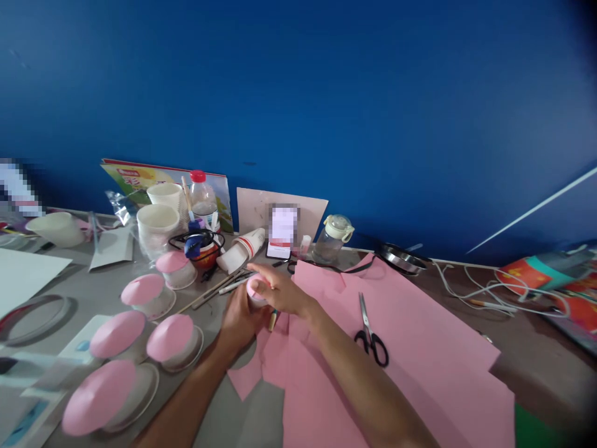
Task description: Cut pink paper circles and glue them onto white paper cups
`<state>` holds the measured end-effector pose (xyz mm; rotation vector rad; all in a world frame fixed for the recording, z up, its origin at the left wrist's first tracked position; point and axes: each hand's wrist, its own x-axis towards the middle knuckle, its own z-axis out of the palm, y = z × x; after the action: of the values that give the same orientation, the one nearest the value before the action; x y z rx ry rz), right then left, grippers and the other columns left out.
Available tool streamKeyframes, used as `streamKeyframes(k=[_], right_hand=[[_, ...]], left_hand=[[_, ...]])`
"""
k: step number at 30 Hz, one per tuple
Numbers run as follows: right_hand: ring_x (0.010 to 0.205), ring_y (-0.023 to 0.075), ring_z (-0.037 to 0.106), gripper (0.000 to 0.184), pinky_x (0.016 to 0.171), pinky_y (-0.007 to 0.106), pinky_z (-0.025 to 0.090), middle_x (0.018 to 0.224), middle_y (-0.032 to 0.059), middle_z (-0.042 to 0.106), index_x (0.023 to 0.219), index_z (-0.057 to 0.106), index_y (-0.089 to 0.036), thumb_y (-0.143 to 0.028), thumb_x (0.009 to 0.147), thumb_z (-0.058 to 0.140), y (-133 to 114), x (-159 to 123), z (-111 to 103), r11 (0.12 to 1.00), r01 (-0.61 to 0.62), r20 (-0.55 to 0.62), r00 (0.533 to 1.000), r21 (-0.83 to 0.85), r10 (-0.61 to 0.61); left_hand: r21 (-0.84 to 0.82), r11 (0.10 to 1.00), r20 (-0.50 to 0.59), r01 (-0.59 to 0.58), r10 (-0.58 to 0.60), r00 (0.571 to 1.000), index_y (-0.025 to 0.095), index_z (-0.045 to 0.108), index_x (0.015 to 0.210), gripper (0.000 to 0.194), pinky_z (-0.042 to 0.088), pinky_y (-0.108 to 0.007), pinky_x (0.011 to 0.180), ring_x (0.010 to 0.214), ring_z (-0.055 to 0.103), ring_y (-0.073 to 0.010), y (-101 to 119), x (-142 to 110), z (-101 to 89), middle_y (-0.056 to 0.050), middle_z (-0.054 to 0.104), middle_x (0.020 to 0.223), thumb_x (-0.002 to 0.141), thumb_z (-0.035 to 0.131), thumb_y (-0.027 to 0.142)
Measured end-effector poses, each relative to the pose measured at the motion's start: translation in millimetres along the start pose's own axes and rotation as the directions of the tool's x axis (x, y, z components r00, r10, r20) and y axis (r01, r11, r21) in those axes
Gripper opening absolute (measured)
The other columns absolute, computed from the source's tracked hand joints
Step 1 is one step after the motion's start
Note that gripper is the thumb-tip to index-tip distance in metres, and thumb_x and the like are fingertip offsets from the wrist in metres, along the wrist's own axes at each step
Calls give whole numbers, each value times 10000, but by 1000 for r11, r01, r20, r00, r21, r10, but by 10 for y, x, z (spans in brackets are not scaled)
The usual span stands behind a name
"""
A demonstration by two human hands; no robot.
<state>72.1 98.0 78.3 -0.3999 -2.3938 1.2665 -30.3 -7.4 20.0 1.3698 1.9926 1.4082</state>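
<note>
A white paper cup with a pink paper top is between my two hands above the middle of the table. My left hand wraps round the cup's side. Over the pink top, my right hand bends its thumb and fingers against the paper; part of the cup is hidden behind them. Below lie pink paper scraps. To the right, scissors with black handles rest on large pink paper sheets.
Several upturned cups with pink cone tops stand at the left. Behind are stacked paper cups, a red-capped bottle, a phone and a glass jar. White cables tangle at the right, before a blue wall.
</note>
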Motion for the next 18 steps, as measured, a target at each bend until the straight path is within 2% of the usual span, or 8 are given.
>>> streamKeyframes(k=[2,5,8,11,18], right_hand=[[1237,241,508,589,1054,389,366,1310,125,570,1297,536,-155,-580,934,348,23,14,46,1000,23,-8,1000,-2,-23],[1157,217,569,505,1006,350,417,1225,94,630,1220,599,-175,-519,960,336,30,22,63,1000,22,-29,999,7,-22],[1077,200,607,378,955,328,449,1129,76,669,1136,645,-175,-420,950,425,20,31,73,999,8,-41,999,-33,-9],[1028,195,621,273,918,310,461,1088,94,677,1078,665,-134,-289,894,537,11,42,91,996,7,-57,998,-84,-12],[1028,190,617,262,916,294,449,1111,85,669,1079,660,-152,-259,846,605,8,39,83,981,60,-17,998,-186,-64]], left_hand=[[18,1000,15,-10,10,1000,181,554,1022,351,486,-412,783,886,605,-254,-9,9,3,-66,652,962,684,641,226],[15,1000,14,-17,17,1000,181,559,1030,384,486,-413,808,906,605,-256,-11,21,5,-60,651,962,658,650,203],[5,1000,8,-26,26,1000,182,575,1003,383,487,-406,807,885,606,-247,-12,21,9,-49,651,931,626,644,172],[21,999,4,-34,34,999,179,586,974,368,488,-396,796,863,606,-239,-20,13,15,-42,647,904,610,629,150],[38,998,-6,-49,49,999,178,607,940,349,494,-387,784,899,607,-249,-46,22,25,-51,646,938,595,618,133]])
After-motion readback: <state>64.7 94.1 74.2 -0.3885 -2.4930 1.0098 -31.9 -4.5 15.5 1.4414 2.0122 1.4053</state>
